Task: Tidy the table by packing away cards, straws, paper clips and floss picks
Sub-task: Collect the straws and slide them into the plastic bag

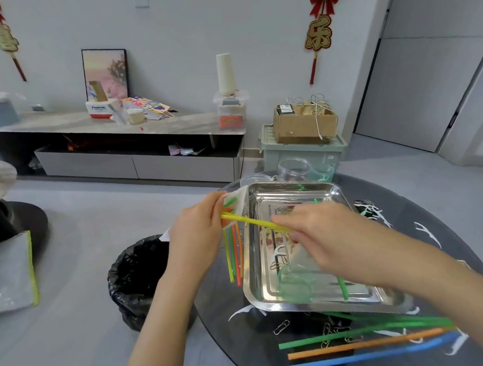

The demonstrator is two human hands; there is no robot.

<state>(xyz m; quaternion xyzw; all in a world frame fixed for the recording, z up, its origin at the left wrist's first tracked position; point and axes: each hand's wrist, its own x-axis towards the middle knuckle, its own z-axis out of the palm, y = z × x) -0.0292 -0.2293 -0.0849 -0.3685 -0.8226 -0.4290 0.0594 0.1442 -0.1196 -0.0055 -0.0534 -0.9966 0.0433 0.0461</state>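
My left hand point(198, 240) pinches the bag point(235, 197) at the tray's point(247, 268) left edge. My right hand point(324, 234) grips a yellow straw point(254, 221), tip at the bag. I'd align it with the bagged ones before pushing. More straws point(360, 343) lie along the table's point(435, 197) near edge.

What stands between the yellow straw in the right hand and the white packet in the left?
Nothing visible. The yellow straw already reaches the white packet that the left hand holds; the right hand pinches its other end above the tray.
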